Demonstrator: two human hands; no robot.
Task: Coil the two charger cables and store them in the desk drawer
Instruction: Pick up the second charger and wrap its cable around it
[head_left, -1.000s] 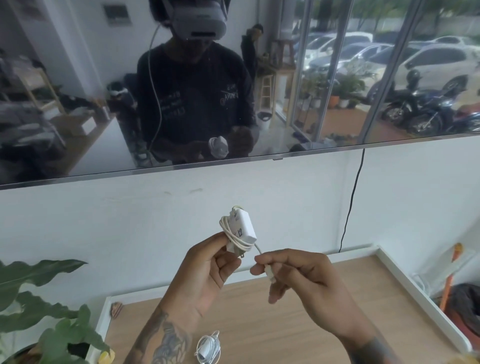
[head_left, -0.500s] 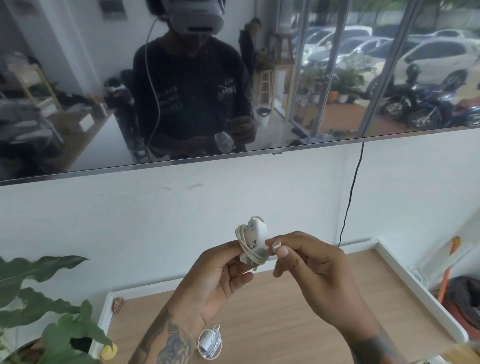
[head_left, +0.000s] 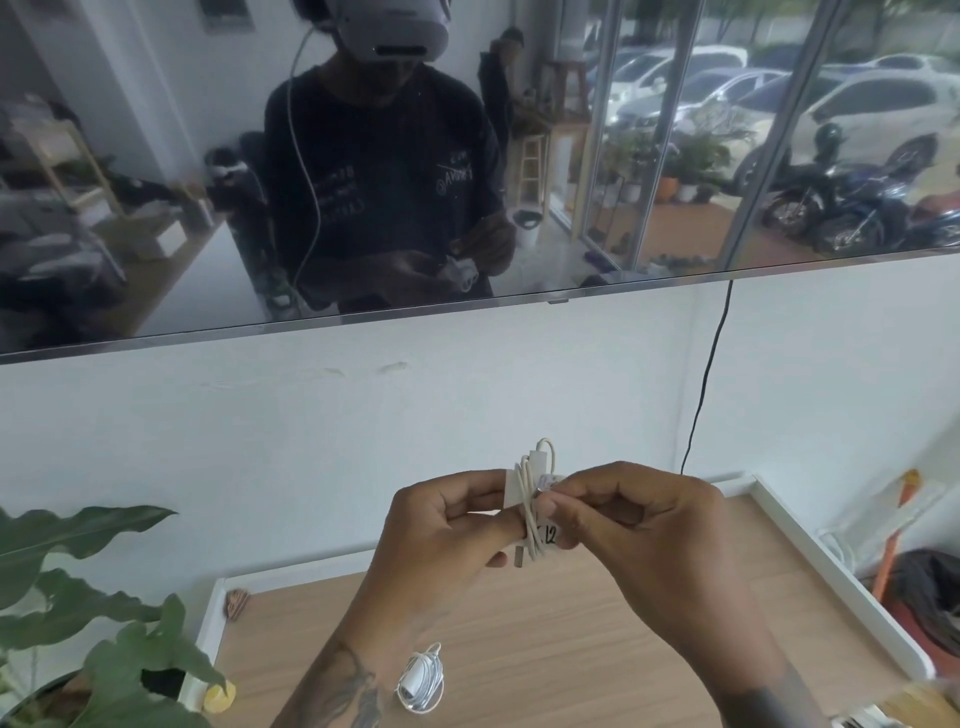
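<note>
Above the desk I hold a white charger block (head_left: 519, 488) with its cream cable wound around it. My left hand (head_left: 447, 525) grips the block from the left. My right hand (head_left: 634, 514) pinches the cable's plug end against the wound turns at the block's right side. A second white charger (head_left: 422, 678), its cable coiled around it, lies on the wooden desk top (head_left: 597, 649) near the front, below my left forearm. No drawer shows in this view.
The desk has a raised white rim (head_left: 831, 582). A potted plant (head_left: 78, 613) stands at its left end. A dark screen (head_left: 156, 182) hangs on the wall above, with a black cord (head_left: 701, 395) running down. Dark bags and an orange handle sit at right.
My right hand brought the plug end in from the right and now presses it against the wound cable. The block tilted and sank slightly, and both hands have closed in together.
</note>
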